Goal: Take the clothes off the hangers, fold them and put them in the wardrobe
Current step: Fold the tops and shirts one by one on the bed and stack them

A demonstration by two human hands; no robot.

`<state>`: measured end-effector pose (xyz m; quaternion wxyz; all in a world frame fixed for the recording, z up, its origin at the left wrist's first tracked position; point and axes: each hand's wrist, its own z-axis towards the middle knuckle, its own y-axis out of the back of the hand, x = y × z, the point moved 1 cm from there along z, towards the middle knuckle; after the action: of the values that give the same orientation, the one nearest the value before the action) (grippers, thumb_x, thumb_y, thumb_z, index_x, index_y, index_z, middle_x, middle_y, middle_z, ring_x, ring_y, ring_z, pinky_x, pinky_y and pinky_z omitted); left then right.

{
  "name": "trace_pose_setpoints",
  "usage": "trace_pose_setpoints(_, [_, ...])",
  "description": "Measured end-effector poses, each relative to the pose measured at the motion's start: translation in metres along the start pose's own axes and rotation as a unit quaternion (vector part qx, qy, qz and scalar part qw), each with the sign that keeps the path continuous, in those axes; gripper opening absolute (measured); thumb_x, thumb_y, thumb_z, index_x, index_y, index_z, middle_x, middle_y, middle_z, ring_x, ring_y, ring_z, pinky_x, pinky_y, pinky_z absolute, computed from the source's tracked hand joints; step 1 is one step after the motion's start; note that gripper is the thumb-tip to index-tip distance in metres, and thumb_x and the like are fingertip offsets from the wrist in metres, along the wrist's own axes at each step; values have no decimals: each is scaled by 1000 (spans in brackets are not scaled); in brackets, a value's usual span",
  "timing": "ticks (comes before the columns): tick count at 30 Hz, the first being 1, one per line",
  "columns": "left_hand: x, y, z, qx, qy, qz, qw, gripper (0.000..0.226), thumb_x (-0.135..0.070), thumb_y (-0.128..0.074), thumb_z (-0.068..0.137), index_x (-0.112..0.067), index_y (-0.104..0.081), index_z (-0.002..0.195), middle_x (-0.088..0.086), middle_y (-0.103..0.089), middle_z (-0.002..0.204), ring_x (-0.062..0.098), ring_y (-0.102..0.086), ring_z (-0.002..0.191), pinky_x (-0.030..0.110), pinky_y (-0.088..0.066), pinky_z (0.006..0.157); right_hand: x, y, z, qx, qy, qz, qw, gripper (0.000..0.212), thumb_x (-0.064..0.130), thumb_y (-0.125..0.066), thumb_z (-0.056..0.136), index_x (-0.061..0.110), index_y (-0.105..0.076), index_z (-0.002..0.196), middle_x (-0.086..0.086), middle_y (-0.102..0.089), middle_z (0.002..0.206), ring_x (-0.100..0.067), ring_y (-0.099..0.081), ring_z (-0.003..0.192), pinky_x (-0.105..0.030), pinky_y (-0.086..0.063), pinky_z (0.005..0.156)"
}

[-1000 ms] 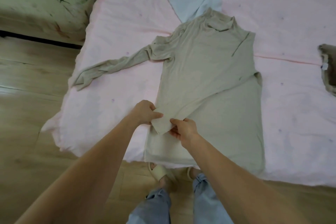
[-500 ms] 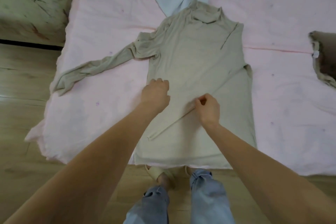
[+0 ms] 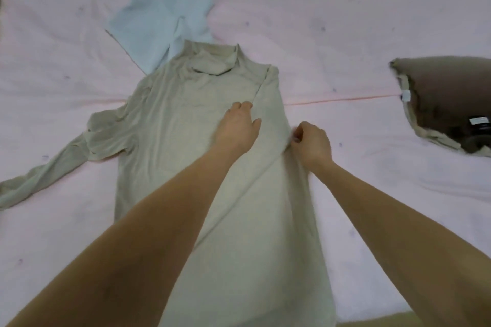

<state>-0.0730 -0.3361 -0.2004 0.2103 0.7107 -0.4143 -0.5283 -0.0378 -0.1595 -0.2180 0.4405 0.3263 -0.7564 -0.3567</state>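
A beige top (image 3: pixel 186 146) lies flat on the bed (image 3: pixel 372 21), collar pointing away from the person and hem toward them. Its right sleeve is folded across the front, running as a diagonal ridge down the body; the other sleeve (image 3: pixel 47 175) stretches out to the left over the pink sheet.

The left hand (image 3: pixel 237 126) rests palm down on the chest of the top, just below the right shoulder seam, its grip wide with the fingers straight and pressing the cloth flat. The right hand (image 3: pixel 312 142) is at the top's right edge, its grip narrow: thumb and curled fingers pinch the fabric at the fold there, and the cloth bunches slightly beneath the wrist.

A light blue garment (image 3: pixel 159 8) lies beyond the collar, its lower end tucked under the top's shoulder. A brown garment (image 3: pixel 446 93) with a pale lining and a white label lies well apart at the right edge of the view.
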Motion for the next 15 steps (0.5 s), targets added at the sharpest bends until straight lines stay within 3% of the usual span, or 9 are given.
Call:
trace_pose_setpoints(4, [-24, -9, 47, -12, 49, -47, 998, 45, -29, -52, 98, -1, -45, 133, 18, -51, 130, 32, -50, 120, 36, -39, 101, -12, 10, 20, 59, -32, 24, 997, 13, 7, -57, 75, 15, -59, 85, -2, -63, 91, -23, -59, 86, -32, -48, 71])
trace_pose_setpoints(9, [-35, -7, 88, -23, 107, -91, 990, 37, -31, -57, 94, -2, -58, 117, 14, -63, 116, 28, -57, 111, 30, -41, 89, 22, 18, 86, 36, 131, 162, 977, 27, 4, -49, 87, 15, -58, 109, -5, -53, 112, -22, -53, 104, -36, -46, 90])
trace_pose_setpoints(11, [-33, -8, 97, -9, 107, -99, 989, 24, -30, -60, 92, -7, -64, 91, 9, -66, 91, 26, -59, 89, 30, -41, 76, 38, 19, 117, 70, 182, 165, 967, 34, 5, -47, 92, 21, -57, 120, -7, -47, 122, -21, -47, 115, -33, -42, 99])
trace_pose_setpoints(13, [-31, -9, 100, 0, 106, -115, 988, 33, -27, -61, 91, -13, -50, 63, 1, -50, 62, 18, -48, 63, 29, -33, 61, 47, 19, 141, 139, 202, 153, 957, 42, 2, -48, 88, 25, -58, 123, -6, -42, 127, -17, -43, 119, -27, -38, 103])
trace_pose_setpoints(15, [-31, -13, 103, 12, 93, -140, 986, 43, -22, -60, 92, -18, -38, 56, -4, -37, 53, 12, -35, 50, 27, -28, 53, 52, 26, 156, 189, 216, 134, 948, 35, -1, -49, 87, 20, -63, 112, -2, -42, 120, -11, -46, 108, -18, -39, 94])
